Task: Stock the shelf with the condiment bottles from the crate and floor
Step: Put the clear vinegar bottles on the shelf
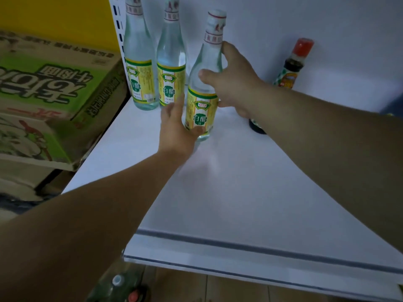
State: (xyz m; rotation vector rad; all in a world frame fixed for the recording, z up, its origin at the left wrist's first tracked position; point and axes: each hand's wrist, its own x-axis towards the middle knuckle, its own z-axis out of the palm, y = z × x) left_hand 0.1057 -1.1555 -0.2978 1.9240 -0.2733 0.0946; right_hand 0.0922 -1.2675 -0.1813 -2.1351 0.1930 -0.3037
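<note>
3 clear bottles on the shelf (239, 182), each with clear liquid inside and a yellow-green label. Front bottle (201, 110): long axis near vertical, slight lean, cap up, label facing out, base at the shelf toward its back left. Left grip (176, 129) wraps the label low down; right grip (235, 83) clasps the shoulder and neck. Other two (139, 68) (171, 68) upright, side by side, just behind. 1 dark sauce bottle (291, 68), red cap, back right. 2 stacked boxes (54, 83) left of the shelf.
</note>
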